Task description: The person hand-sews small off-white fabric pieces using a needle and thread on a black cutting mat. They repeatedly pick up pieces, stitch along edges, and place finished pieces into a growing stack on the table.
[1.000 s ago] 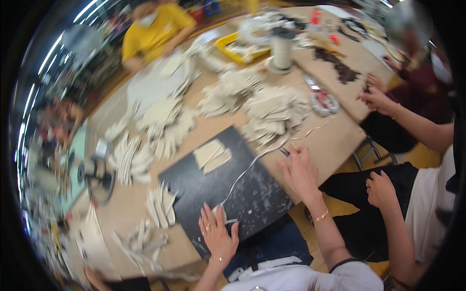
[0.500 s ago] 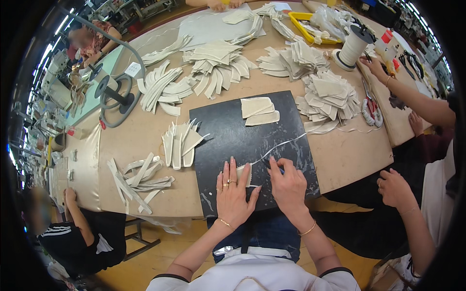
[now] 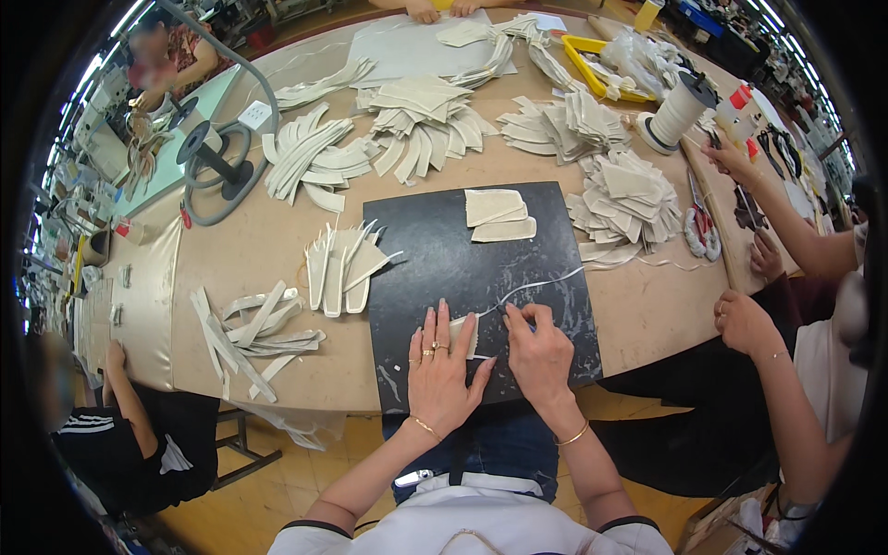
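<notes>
On the black mat (image 3: 435, 240), my left hand (image 3: 442, 365) lies flat with fingers stretched, pressing a small cream piece (image 3: 473, 339) that shows only past the index finger. A thin white strip (image 3: 546, 279) runs from that piece to the mat's right edge. Beside the piece, my right hand (image 3: 539, 356) is closed, its fingertips close to the strip. A bit of a dark blue thing shows between its fingers, mostly hidden, so its kind is unclear. Farther up the mat lie a few flat cream pieces (image 3: 495, 208), overlapping.
Left of the mat are strip-edged cream pieces (image 3: 338, 273) and loose strips (image 3: 254, 333). Stacks of cream pieces (image 3: 421, 120) spread behind, with a yellow tray (image 3: 581, 60), a white spool (image 3: 680, 111) and red-handled scissors (image 3: 700, 231) at right. A co-worker's hand (image 3: 745, 322) is near the right edge.
My right hand has shifted slightly left, closer to the cream piece, and the strip curves more there. My left hand keeps its place on the piece. Co-workers' hands at right have moved.
</notes>
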A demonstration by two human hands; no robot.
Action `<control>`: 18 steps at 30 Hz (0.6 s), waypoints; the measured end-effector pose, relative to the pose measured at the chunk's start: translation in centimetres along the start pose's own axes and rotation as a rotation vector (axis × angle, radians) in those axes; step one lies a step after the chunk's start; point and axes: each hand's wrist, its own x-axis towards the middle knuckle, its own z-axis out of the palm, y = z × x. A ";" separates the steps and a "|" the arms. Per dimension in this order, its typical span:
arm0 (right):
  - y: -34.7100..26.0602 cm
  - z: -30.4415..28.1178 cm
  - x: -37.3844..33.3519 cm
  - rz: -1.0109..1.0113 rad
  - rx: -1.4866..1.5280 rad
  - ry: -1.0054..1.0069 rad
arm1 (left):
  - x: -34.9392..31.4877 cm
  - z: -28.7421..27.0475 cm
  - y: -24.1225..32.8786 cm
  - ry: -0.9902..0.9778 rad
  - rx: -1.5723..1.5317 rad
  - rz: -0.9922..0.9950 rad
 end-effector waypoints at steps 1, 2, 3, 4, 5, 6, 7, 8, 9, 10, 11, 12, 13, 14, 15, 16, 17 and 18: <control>0.0 0.0 0.0 0.022 0.014 0.011 | 0.0 0.0 0.0 0.000 0.005 -0.002; 0.0 0.0 0.0 0.044 0.029 0.022 | -0.1 -0.1 0.0 -0.004 -0.008 -0.010; 0.0 0.0 0.0 0.082 0.045 0.037 | -0.4 -0.3 0.0 -0.007 -0.018 -0.019; 0.0 -0.1 0.0 0.119 0.062 0.051 | -0.8 -0.5 0.0 -0.016 -0.026 -0.034; -0.1 -0.1 0.0 0.159 0.086 0.061 | -1.4 -0.7 0.0 -0.027 -0.040 -0.019; -0.1 -0.1 0.1 0.156 0.071 0.046 | -2.2 -1.0 0.0 -0.042 -0.050 -0.012; -0.1 0.0 0.2 0.153 0.065 0.030 | -3.0 -1.2 0.0 -0.041 -0.059 -0.005; -0.1 0.1 0.3 0.150 0.065 0.010 | -3.8 -1.4 -0.1 -0.048 -0.074 0.002; -0.2 0.1 0.5 0.142 0.078 0.018 | -4.5 -1.5 -0.3 -0.078 -0.050 0.032; -0.2 0.1 0.6 0.135 0.096 0.024 | -5.1 -1.6 -0.6 -0.097 -0.023 0.064; -0.2 0.0 0.7 0.127 0.113 0.031 | -5.7 -1.5 -0.9 -0.116 0.002 0.094; -0.2 0.0 0.7 0.134 0.104 0.010 | -6.1 -1.4 -1.2 -0.098 0.045 0.115; -0.2 -0.1 0.7 0.135 0.099 0.000 | -6.4 -1.4 -1.6 -0.067 0.042 0.151; -0.2 -0.2 0.7 0.135 0.093 -0.007 | -6.7 -1.6 -2.2 -0.050 0.048 0.191; -0.2 -0.2 0.7 0.137 0.087 -0.014 | -7.0 -1.8 -2.6 -0.016 0.062 0.239; -0.2 -0.2 0.7 0.110 0.087 0.007 | -7.1 -2.1 -2.9 0.015 -0.034 0.221; -0.2 -0.2 0.7 0.113 0.096 -0.002 | -6.8 -2.5 -3.4 0.084 -0.095 0.170; -0.3 -0.2 0.7 0.119 0.103 -0.008 | -6.4 -3.2 -4.0 0.153 -0.157 0.125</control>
